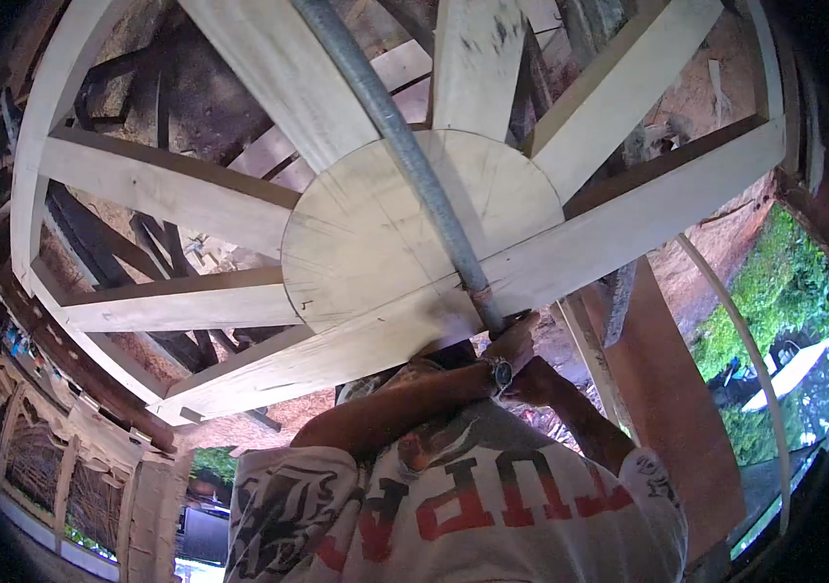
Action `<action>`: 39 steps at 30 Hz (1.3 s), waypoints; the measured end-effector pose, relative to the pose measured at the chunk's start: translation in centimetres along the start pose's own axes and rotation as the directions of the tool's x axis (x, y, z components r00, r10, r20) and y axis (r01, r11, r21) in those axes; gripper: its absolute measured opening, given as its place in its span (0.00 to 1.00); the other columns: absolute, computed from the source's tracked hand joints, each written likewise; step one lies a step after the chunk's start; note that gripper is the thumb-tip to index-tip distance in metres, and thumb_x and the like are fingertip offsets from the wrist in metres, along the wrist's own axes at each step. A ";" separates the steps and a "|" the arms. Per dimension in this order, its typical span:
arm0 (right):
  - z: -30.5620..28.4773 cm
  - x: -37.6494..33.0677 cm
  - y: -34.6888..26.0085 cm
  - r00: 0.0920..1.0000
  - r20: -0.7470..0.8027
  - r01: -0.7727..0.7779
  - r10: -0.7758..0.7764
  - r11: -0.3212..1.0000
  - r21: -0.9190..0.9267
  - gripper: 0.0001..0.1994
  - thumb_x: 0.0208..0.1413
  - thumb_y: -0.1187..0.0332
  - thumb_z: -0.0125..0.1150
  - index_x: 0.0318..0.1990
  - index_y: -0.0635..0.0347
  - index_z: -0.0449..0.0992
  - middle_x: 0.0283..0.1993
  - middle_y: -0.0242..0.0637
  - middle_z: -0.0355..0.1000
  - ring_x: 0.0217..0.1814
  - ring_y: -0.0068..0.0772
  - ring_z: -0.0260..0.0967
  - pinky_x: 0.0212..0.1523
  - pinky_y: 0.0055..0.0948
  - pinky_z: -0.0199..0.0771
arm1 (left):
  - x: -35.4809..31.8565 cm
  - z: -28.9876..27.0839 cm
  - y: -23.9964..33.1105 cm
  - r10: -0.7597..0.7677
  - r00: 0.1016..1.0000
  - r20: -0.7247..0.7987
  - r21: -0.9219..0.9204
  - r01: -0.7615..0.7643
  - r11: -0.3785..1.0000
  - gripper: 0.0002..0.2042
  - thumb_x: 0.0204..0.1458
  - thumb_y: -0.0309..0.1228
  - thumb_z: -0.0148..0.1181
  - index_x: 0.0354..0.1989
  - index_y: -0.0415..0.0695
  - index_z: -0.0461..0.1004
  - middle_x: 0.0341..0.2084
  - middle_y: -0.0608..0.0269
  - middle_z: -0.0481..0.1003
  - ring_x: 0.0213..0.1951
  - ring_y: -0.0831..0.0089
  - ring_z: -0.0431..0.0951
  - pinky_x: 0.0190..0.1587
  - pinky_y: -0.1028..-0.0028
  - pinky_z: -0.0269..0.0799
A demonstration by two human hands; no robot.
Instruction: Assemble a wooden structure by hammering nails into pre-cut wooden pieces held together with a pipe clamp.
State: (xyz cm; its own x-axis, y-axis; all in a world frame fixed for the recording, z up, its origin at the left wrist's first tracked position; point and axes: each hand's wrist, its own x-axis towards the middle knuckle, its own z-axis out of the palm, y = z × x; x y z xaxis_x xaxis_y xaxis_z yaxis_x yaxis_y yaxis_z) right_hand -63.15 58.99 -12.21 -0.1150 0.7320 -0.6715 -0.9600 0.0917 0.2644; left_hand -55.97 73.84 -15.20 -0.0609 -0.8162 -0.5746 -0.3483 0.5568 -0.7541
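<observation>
Under pale wooden spokes (172, 189), both hands' (517, 355) grip encloses a grey metal pipe (405, 146).

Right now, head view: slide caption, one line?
Left hand grips a metal pipe at its lower end, against a wooden frame, right hand just below.

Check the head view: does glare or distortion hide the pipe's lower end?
Head view: no glare on the pipe, sharp where the left hand grips it; fisheye bends the wooden beams toward the black rim; greenery at right is overexposed.
</observation>
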 end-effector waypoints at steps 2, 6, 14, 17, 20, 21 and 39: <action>0.2 0.3 0.2 0.960 0.068 0.266 -0.272 0.807 -0.528 0.13 0.57 0.55 0.51 0.32 0.53 0.74 0.25 0.34 0.69 0.25 0.34 0.66 0.26 0.33 0.66 | -1.3 1.9 -1.0 -0.048 0.992 -0.119 -0.353 0.003 0.936 0.06 0.59 0.35 0.48 0.37 0.48 0.64 0.10 0.69 0.56 0.12 0.72 0.60 0.22 0.69 0.62; 4.5 -0.1 -1.5 0.968 -0.121 0.209 -0.219 0.974 -0.089 0.13 0.61 0.58 0.44 0.34 0.55 0.71 0.23 0.32 0.65 0.21 0.32 0.60 0.25 0.30 0.63 | -4.8 3.6 -1.8 -0.449 0.892 -0.054 -0.998 -0.041 0.038 0.06 0.55 0.34 0.49 0.35 0.47 0.69 0.17 0.67 0.64 0.20 0.70 0.65 0.37 0.65 0.59; 1.1 1.7 -3.8 0.929 0.183 -0.369 0.321 0.770 0.521 0.16 0.58 0.57 0.51 0.46 0.57 0.72 0.35 0.40 0.74 0.26 0.36 0.71 0.25 0.36 0.73 | -7.1 4.0 -4.3 -0.277 0.945 0.173 -0.965 0.106 -0.241 0.09 0.45 0.33 0.51 0.25 0.45 0.77 0.29 0.60 0.77 0.36 0.67 0.75 0.61 0.58 0.56; -0.9 1.9 -4.5 0.911 0.256 -0.405 0.324 0.822 0.400 0.14 0.58 0.58 0.50 0.44 0.56 0.73 0.33 0.40 0.74 0.26 0.37 0.72 0.25 0.37 0.72 | -6.1 3.5 -3.8 -0.130 0.991 -0.007 -0.960 -0.043 -0.275 0.08 0.44 0.32 0.53 0.19 0.45 0.74 0.27 0.59 0.77 0.37 0.68 0.74 0.55 0.60 0.61; -2.5 2.4 -4.9 0.901 0.300 -0.382 0.313 0.900 0.210 0.12 0.59 0.59 0.50 0.43 0.56 0.73 0.32 0.40 0.74 0.27 0.38 0.73 0.24 0.38 0.72 | -6.6 3.6 -2.2 -0.208 0.977 0.050 -0.941 -0.024 -0.337 0.08 0.44 0.32 0.53 0.18 0.45 0.74 0.24 0.60 0.77 0.34 0.69 0.74 0.51 0.61 0.62; -2.9 2.9 -5.0 0.901 0.304 -0.357 0.308 0.926 0.119 0.12 0.59 0.59 0.50 0.42 0.55 0.73 0.31 0.40 0.74 0.27 0.38 0.73 0.24 0.39 0.72 | -6.5 3.7 -1.9 -0.253 0.963 0.093 -0.928 -0.009 -0.374 0.08 0.44 0.32 0.53 0.17 0.45 0.73 0.23 0.60 0.77 0.32 0.69 0.74 0.50 0.61 0.62; 11.0 0.5 -9.3 -0.239 -0.473 0.033 -0.848 0.479 -0.877 0.17 0.54 0.62 0.64 0.18 0.63 0.70 0.11 0.41 0.64 0.11 0.31 0.62 0.17 0.33 0.61 | -10.0 11.4 -8.5 -0.169 0.977 -0.131 -0.961 -0.167 -0.221 0.08 0.44 0.34 0.58 0.15 0.56 0.79 0.15 0.70 0.78 0.25 0.75 0.78 0.60 0.63 0.52</action>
State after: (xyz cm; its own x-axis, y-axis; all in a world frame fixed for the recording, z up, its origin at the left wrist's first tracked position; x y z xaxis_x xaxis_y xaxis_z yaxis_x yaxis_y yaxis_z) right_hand -51.45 65.91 -7.41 0.7211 -0.5717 -0.3913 -0.6879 -0.5236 -0.5027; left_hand -41.72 79.00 -6.65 -0.1228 -0.9117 -0.3921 -0.8118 -0.1350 0.5681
